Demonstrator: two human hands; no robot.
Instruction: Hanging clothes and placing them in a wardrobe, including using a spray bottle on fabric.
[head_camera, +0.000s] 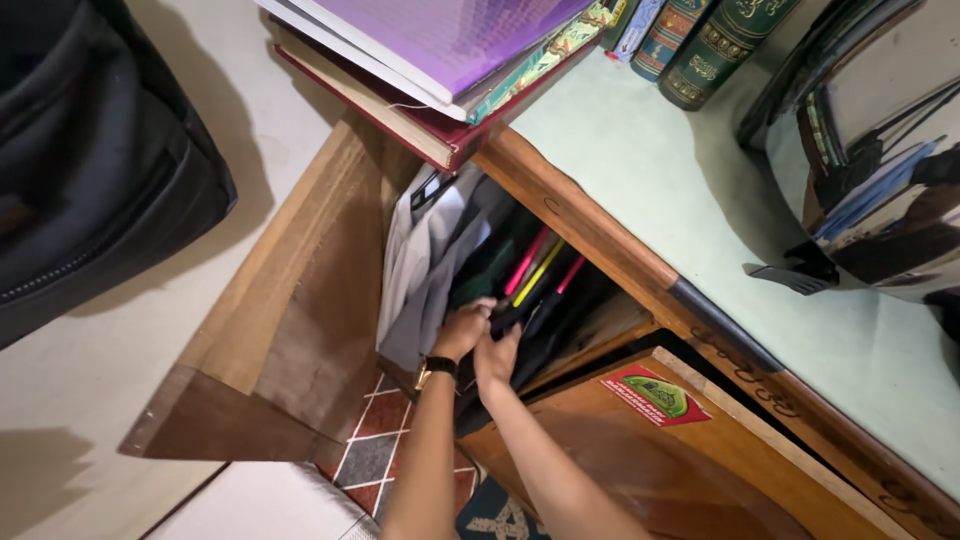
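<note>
- We see the pale green desk top with its brown wooden edge (700, 210) filling the right side of the frame, running from upper middle to lower right.
- We see the open brown wooden cupboard door (290, 330) swung out at centre left, and one closed wooden door with a red and green sticker (640, 450) at lower right.
- We note a black fabric bag (90, 160) at upper left and a shiny chrome rounded object (880, 150) at upper right.
- We count a stack of flat books, the top one purple (440, 50), at top centre, overhanging the desk edge, and about four upright hardback books (690, 35) just to its right.
- Inside the cupboard, in the middle of the frame, stand the grey paper folders (430, 260), upright and leaning, their long axis running from upper right to lower left.
- Just right of them we count three thin bright spines, two pink and one yellow (535, 270), among dark files.
- Our left hand (462, 330), with a dark wristwatch, curls on the lower edge of the grey folders; whether it truly clamps them we cannot tell.
- Our right hand (497, 355) lies just below and beside it, fingers reaching up into the dark files; its grip is hidden. It is the nearer hand to the bright spines, which lie up and right of both hands.
</note>
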